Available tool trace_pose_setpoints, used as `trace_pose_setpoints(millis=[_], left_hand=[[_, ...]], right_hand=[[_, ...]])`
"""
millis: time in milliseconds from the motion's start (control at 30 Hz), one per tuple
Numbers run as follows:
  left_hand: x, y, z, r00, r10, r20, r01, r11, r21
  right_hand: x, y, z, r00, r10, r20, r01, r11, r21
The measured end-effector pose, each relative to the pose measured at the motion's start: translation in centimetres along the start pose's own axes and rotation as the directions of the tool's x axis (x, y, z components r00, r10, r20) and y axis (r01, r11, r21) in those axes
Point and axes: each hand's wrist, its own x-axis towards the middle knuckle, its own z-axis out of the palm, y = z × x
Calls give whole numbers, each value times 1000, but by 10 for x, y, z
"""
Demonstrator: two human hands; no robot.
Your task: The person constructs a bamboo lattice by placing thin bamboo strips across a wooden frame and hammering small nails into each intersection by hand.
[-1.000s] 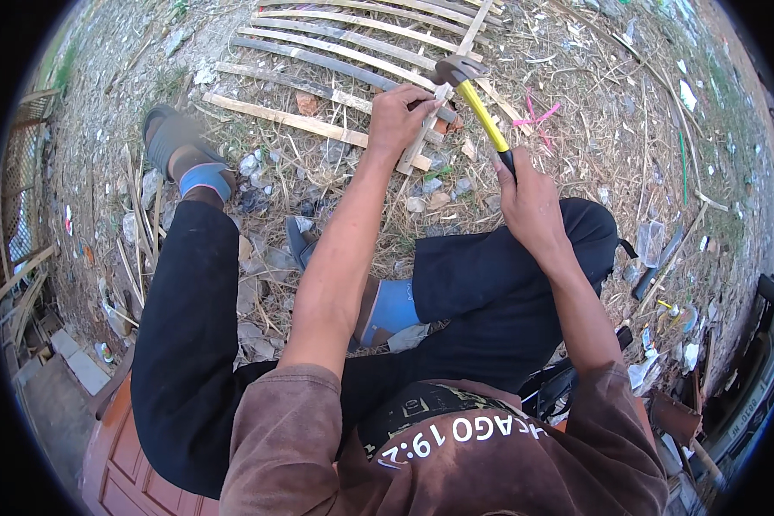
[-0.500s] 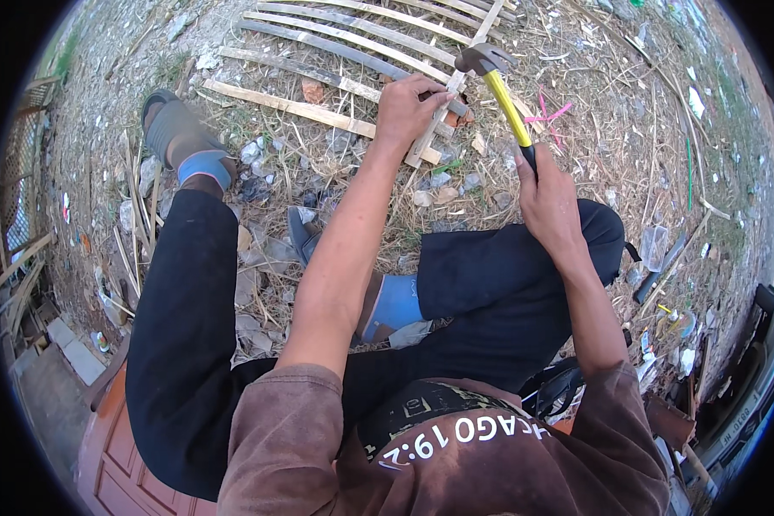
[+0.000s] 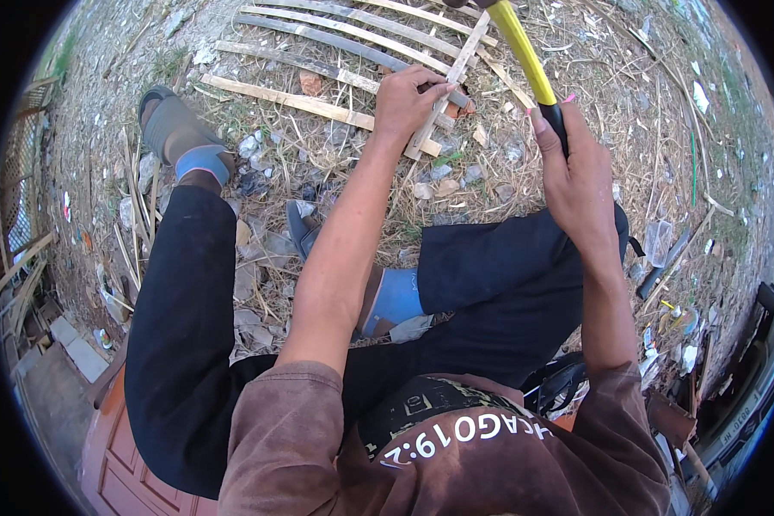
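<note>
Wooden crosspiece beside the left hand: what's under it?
Bamboo-like slats run beneath the wooden crosspiece; the nearest slats' ends show past its right edge. The left hand hides stretches of slat, and the crosspiece covers the contact faces, so those can't be seen.

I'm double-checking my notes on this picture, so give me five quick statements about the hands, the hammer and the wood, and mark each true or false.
1. The right hand grips the hammer by its black end. True.
2. The left hand holds the hammer too. False: its fingers are at the crosspiece.
3. Several long wooden strips lie on the ground. True.
4. The hammer lies on the ground. False: it is held up in the right hand.
5. The trousers are white. False: they are dark.
</note>
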Motion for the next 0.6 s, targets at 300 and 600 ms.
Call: trace_pose_setpoints(millis=[300, 600], left_hand=[[3, 11, 6, 999, -44, 29, 44, 999, 8], [3, 6, 4, 1000, -27, 14, 27, 1000, 12]], right_hand=[[-30, 46, 37, 994, 98, 41, -97, 995, -25], [-23, 43, 41, 989, 113, 98, -110, 993, -37]])
